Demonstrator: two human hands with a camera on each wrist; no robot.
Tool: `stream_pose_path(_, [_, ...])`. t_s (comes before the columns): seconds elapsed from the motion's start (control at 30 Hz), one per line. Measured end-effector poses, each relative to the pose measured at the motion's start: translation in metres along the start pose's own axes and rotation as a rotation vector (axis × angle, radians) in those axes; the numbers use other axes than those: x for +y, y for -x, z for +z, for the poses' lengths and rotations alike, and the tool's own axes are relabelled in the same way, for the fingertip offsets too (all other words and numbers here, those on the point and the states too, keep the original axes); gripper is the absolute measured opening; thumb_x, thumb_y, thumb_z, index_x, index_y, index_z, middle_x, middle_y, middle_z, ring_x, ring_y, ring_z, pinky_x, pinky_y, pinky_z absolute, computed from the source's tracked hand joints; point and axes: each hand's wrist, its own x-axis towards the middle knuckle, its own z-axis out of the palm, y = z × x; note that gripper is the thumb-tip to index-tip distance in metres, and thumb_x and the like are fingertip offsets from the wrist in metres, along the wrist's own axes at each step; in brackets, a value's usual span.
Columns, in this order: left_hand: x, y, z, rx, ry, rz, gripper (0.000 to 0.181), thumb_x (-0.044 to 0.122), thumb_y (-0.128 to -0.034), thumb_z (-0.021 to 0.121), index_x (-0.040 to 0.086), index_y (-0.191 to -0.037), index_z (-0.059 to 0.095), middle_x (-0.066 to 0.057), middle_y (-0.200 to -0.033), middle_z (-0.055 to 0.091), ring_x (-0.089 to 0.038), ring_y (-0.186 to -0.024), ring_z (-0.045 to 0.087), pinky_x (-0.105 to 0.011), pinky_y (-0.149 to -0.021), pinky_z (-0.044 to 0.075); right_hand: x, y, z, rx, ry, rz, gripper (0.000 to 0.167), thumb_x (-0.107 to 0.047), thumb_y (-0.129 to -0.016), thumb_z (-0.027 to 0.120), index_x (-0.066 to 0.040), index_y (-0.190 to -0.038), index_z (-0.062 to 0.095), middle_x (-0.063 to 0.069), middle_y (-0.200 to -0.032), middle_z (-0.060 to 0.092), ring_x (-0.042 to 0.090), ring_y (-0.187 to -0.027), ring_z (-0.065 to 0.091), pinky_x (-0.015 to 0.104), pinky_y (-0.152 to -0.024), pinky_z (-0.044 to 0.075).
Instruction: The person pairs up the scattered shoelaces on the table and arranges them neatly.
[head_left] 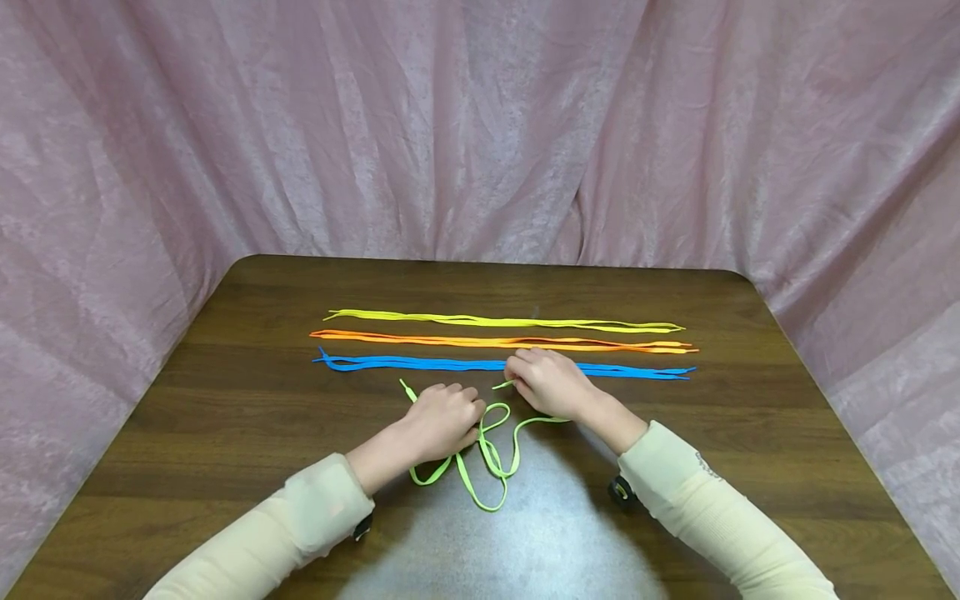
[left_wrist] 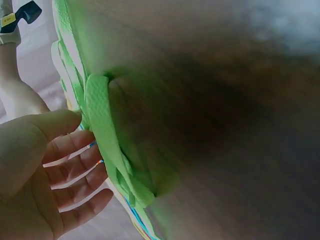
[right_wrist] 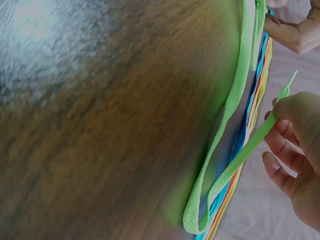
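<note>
A light-green flat shoelace lies in loose loops on the table between and beneath both hands. My left hand is over its left part, pinching the lace between thumb and forefinger; in the left wrist view the other fingers are spread beside a hanging fold. One tipped end pokes out beyond this hand. My right hand pinches the lace close to its other end, and the thin tip sticks out past the thumb in the right wrist view. From there the lace drops into a bend and runs back to the left.
Beyond the hands, three doubled shoelaces lie stretched side by side: blue, orange and yellow. My right fingers are over the blue one. The brown wooden table ends at a pink curtain.
</note>
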Motion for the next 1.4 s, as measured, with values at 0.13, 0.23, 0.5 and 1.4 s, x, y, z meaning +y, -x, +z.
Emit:
stream_pose_path(0.13, [0.002, -0.005, -0.002, -0.031, 0.003, 0.001, 0.018, 0.027, -0.0759, 0.07, 0.016, -0.069, 0.058, 0.002, -0.069, 0.054, -0.016, -0.057, 0.05, -0.025, -0.046, 0.032, 0.0, 0.001, 0.0, 0.003, -0.007, -0.004, 0.005, -0.009, -0.084, 0.063, -0.013, -0.083, 0.059, -0.003, -0.08, 0.057, 0.013, -0.07, 0.056, 0.028, -0.066, 0.048])
stream_pose_path(0.23, [0.004, -0.007, -0.003, -0.06, 0.014, 0.004, 0.02, 0.03, -0.0741, 0.072, 0.016, -0.071, 0.057, 0.002, -0.071, 0.055, -0.017, -0.058, 0.051, -0.026, -0.047, 0.033, 0.001, 0.001, 0.0, 0.004, -0.005, -0.005, 0.005, -0.01, -0.084, 0.063, -0.013, -0.083, 0.059, -0.003, -0.08, 0.056, 0.013, -0.07, 0.056, 0.028, -0.065, 0.048])
stream_pose_path(0.5, [0.012, -0.007, -0.002, -0.113, 0.008, -0.009, 0.016, 0.02, -0.078, 0.066, 0.016, -0.066, 0.056, 0.003, -0.066, 0.052, -0.015, -0.057, 0.052, -0.026, -0.046, 0.036, 0.003, 0.005, 0.002, 0.011, -0.014, -0.011, 0.006, -0.009, -0.084, 0.063, -0.014, -0.083, 0.059, -0.003, -0.079, 0.056, 0.011, -0.068, 0.055, 0.026, -0.064, 0.047])
stream_pose_path(1.4, [-0.032, 0.039, -0.015, -0.008, 0.185, -0.138, 0.017, 0.006, -0.0787, 0.062, 0.015, -0.07, 0.051, 0.009, -0.057, 0.045, -0.008, -0.046, 0.036, -0.023, -0.039, 0.026, 0.034, 0.034, -0.026, 0.057, -0.064, 0.127, 0.012, -0.001, -0.08, 0.064, -0.01, -0.086, 0.059, -0.004, -0.078, 0.054, 0.01, -0.068, 0.048, 0.025, -0.057, 0.042])
